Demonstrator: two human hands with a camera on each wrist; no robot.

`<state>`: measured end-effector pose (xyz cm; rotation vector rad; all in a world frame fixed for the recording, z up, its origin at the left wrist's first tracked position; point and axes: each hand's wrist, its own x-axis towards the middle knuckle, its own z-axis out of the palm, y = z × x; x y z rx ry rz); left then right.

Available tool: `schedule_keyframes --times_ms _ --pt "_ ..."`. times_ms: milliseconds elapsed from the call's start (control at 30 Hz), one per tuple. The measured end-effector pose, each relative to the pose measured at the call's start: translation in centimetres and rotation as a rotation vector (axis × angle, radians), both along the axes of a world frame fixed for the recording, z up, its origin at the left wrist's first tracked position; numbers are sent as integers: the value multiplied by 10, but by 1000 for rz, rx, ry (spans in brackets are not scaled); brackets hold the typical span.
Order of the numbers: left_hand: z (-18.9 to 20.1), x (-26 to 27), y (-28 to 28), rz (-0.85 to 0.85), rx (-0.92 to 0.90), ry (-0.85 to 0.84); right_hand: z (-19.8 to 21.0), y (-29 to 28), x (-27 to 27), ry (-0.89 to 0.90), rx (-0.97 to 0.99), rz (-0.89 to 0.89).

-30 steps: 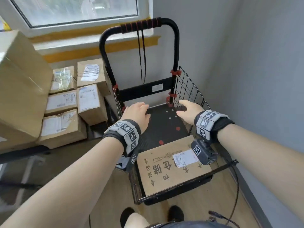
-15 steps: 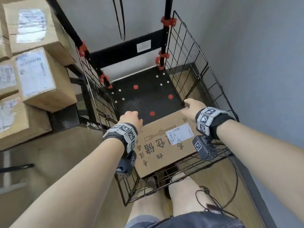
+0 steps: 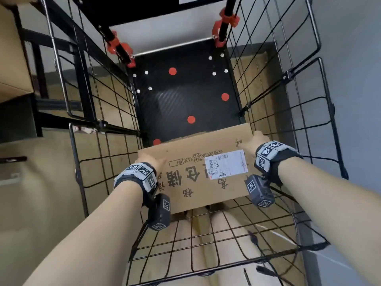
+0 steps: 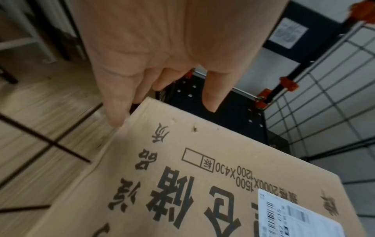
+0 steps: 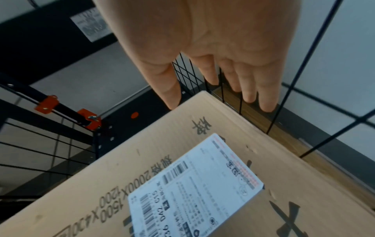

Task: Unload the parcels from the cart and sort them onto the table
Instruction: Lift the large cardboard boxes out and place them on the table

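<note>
A flat brown cardboard parcel with black print and a white shipping label lies in the near end of the black wire cart. My left hand is at its far left corner. In the left wrist view the thumb hangs over the parcel's far edge and a straight finger touches the left edge. My right hand is at the far right corner. There the thumb reaches the parcel's far edge and straight fingers point down between parcel and wire wall.
The cart's black floor with red dots lies bare beyond the parcel. Wire walls close in on both sides. A grey wall stands right. Left are a black frame and a cardboard box. My legs stand behind the near wire wall.
Both hands came back from above the bare cart floor to the parcel's far corners and dropped lower. The head view tilted down and closer into the cart.
</note>
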<state>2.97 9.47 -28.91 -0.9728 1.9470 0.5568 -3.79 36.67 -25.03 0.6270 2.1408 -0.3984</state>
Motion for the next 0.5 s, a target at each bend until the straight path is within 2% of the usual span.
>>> schedule_keyframes --times_ms 100,267,367,500 --pt "-25 3 -1 99 -24 -16 -23 5 -3 -49 -20 -81" --pt "-54 15 -4 285 -68 -20 -50 12 -2 -44 -72 -92" --pt "-66 16 -8 376 -68 5 -52 13 -2 -25 -97 -148" --pt "-60 10 -10 417 -56 91 -37 12 -6 -7 -72 -177"
